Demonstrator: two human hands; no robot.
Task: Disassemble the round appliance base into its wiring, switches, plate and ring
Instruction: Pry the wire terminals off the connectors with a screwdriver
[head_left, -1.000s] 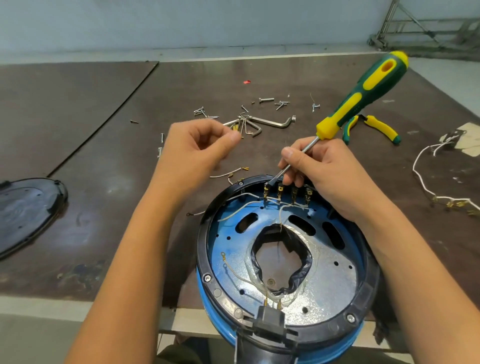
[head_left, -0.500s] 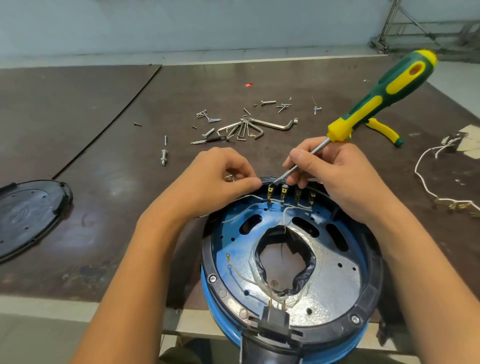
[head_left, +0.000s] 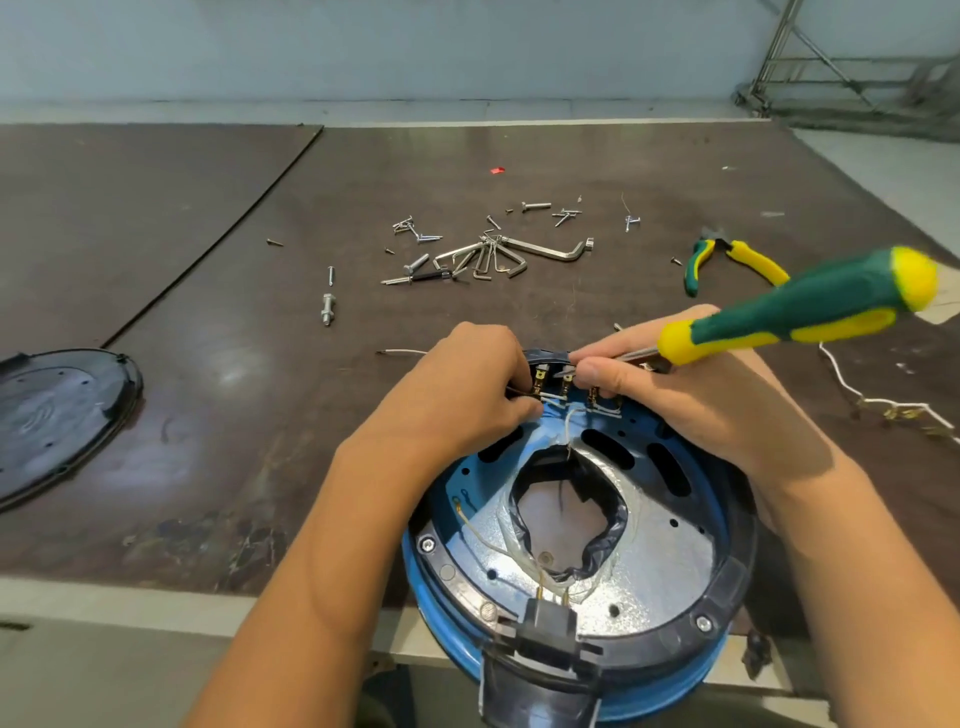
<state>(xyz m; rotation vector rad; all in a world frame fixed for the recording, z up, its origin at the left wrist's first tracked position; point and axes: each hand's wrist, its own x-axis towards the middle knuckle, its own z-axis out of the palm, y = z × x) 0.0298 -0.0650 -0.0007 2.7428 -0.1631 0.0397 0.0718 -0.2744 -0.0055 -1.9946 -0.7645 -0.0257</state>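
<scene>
Judging by the black cover at the desk's left edge and loose screws mid-desk, opening was done; wiring, plate and ring were still fitted. The blue round base sat at the near edge. There the left hand pinched a wire at the terminals; the right hand gripped the screwdriver.
</scene>
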